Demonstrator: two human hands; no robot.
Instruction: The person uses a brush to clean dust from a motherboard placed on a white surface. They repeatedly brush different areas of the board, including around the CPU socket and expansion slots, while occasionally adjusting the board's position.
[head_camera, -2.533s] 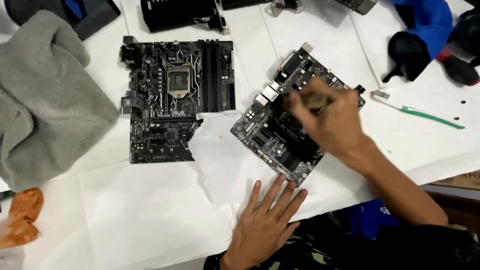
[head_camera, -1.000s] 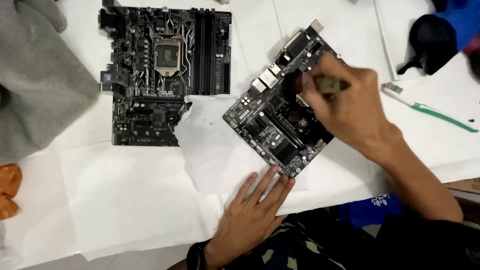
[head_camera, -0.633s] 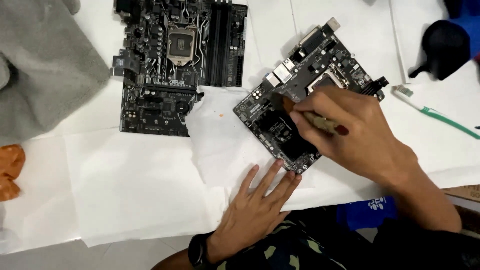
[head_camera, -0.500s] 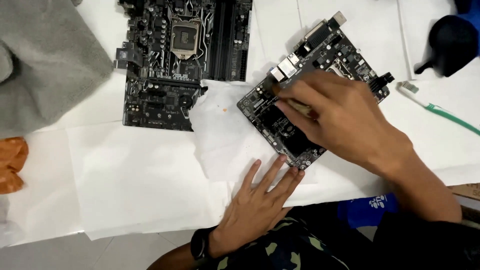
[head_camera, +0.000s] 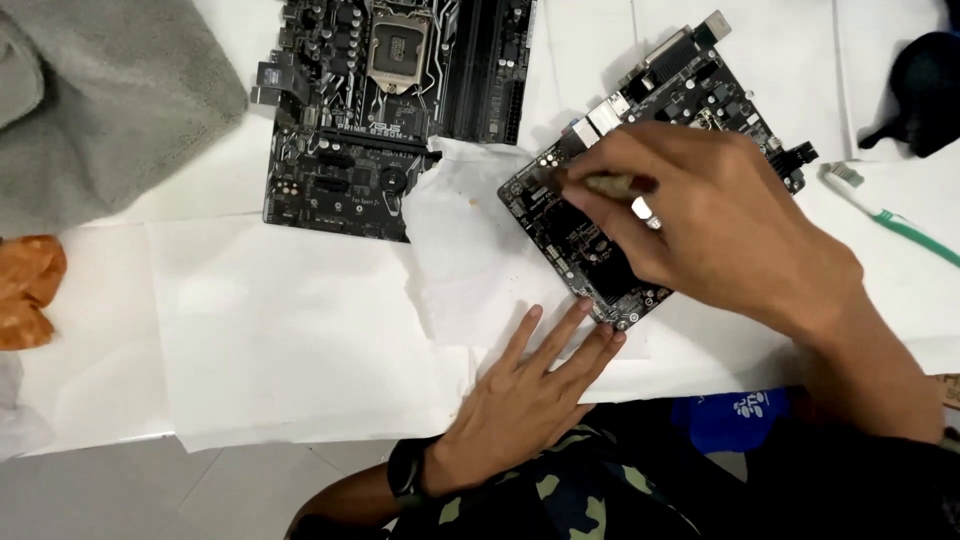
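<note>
A small black motherboard lies tilted on white paper sheets. My right hand hovers over it, fingers closed on a thin brush-like tool whose tip touches the board's left part. Flat on the paper, my left hand has its fingers spread, the fingertips touching the board's near corner. A larger black motherboard with an empty processor socket lies to the upper left, untouched.
A grey cloth is bunched at the upper left. An orange rag sits at the left edge. A green-handled toothbrush lies right of the small board, with a black object behind it. White paper covers the table.
My right hand has moved the tool from the board's right middle toward its left edge. The view has shifted down. My left hand stays flat at the board's near corner.
</note>
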